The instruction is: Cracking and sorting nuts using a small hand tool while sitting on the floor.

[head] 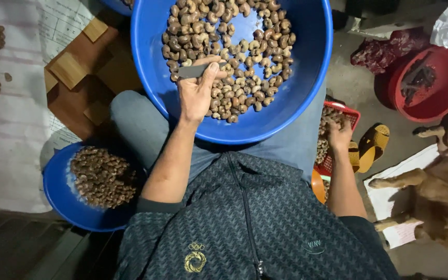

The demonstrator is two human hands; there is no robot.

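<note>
In blue basin [307,78], L hand [195,93] gripping blade [195,70]; R hand [339,136] clutching nuts by red basket [351,113] rim.

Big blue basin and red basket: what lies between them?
In the head view, only the person's grey trouser leg lies between blue basin and red basket.

Concrete floor [359,83] — red basin [444,106], sandal [373,145], perhaps paper [397,199].

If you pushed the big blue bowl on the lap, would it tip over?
Probably it would wobble: the big blue bowl rests on the person's knees, not flat ground. The cashew nuts would likely slide and rattle, being loose. It seems rigid plastic, so unlikely to bend.
</note>
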